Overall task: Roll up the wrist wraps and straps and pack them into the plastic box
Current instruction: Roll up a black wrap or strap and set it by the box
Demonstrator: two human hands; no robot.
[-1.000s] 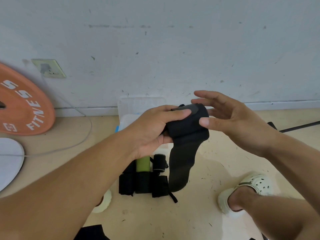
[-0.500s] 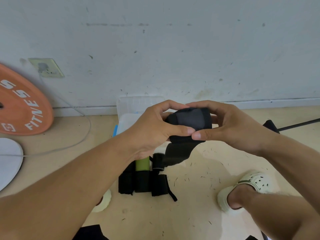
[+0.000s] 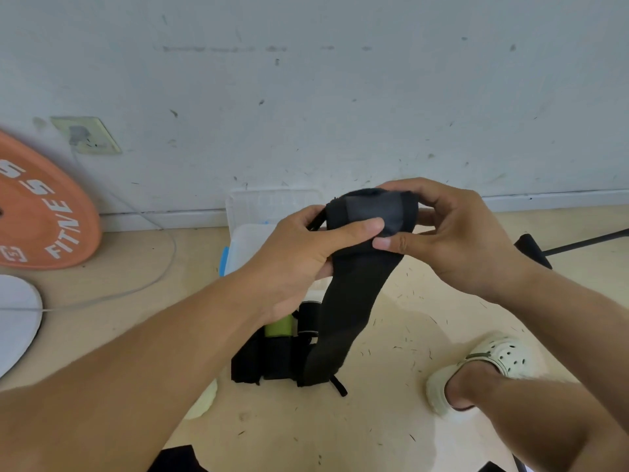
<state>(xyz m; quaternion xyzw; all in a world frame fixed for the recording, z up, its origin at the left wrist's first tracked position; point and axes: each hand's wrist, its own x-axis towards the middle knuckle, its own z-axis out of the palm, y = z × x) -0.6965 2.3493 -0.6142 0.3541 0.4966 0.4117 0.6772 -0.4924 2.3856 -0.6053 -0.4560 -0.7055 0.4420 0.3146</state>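
Note:
A black wrist wrap (image 3: 354, 294) is half rolled at chest height, its loose tail hanging down to the floor. My left hand (image 3: 306, 257) grips the roll from the left with the thumb across its front. My right hand (image 3: 452, 240) grips it from the right, fingers curled over the top. Behind my hands stands the clear plastic box (image 3: 252, 212) by the wall, mostly hidden. On the floor below lie several rolled black wraps (image 3: 262, 362), one green roll (image 3: 279, 327) and a small black roll (image 3: 308, 321).
An orange weight plate (image 3: 41, 219) leans on the wall at left, with a white disc (image 3: 17, 318) and a grey cable (image 3: 143, 287) near it. My foot in a white clog (image 3: 476, 366) is at lower right. A black bar (image 3: 578, 241) lies at far right.
The wrap's tail, drawn up short half a second ago, hangs long again down to the rolls on the floor. Both hands stay on the roll, raised slightly.

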